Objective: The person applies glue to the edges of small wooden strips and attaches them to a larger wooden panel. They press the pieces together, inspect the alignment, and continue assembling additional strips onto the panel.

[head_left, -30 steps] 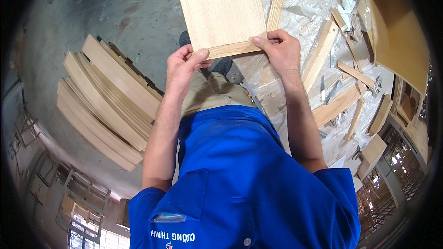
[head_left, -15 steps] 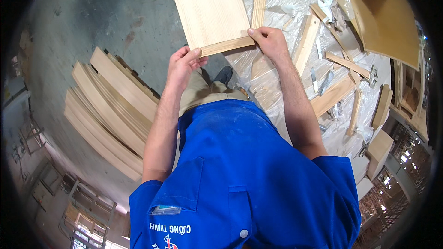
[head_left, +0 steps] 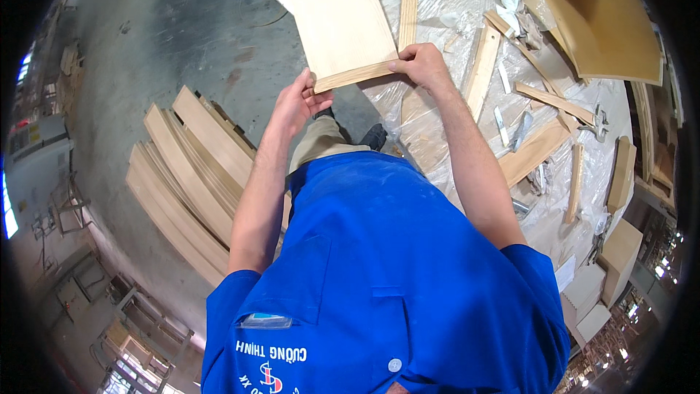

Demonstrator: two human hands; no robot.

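A wide, pale wooden board (head_left: 339,18) stretches away from me toward the top of the picture. Its near edge shows a darker-grained band (head_left: 355,75); whether this is a separate strip or the board's own end, I cannot tell. My left hand (head_left: 297,104) grips the near left corner, thumb at the edge and fingers curled beneath. At the near right corner, my right hand (head_left: 424,68) pinches the board, its thumb on the banded edge. The far end of the board lies out of the picture.
Stacked curved planks (head_left: 193,182) lie on the floor to my left. A plastic-covered worktable (head_left: 445,128) on the right carries a narrow wood strip (head_left: 409,7), several offcuts (head_left: 536,153) and a metal clamp (head_left: 599,122). A large brown panel (head_left: 598,22) stands at the far right.
The board's near end has shifted slightly right and toward me, both hands still holding its corners. The whole view has turned a little, and my feet show in different positions.
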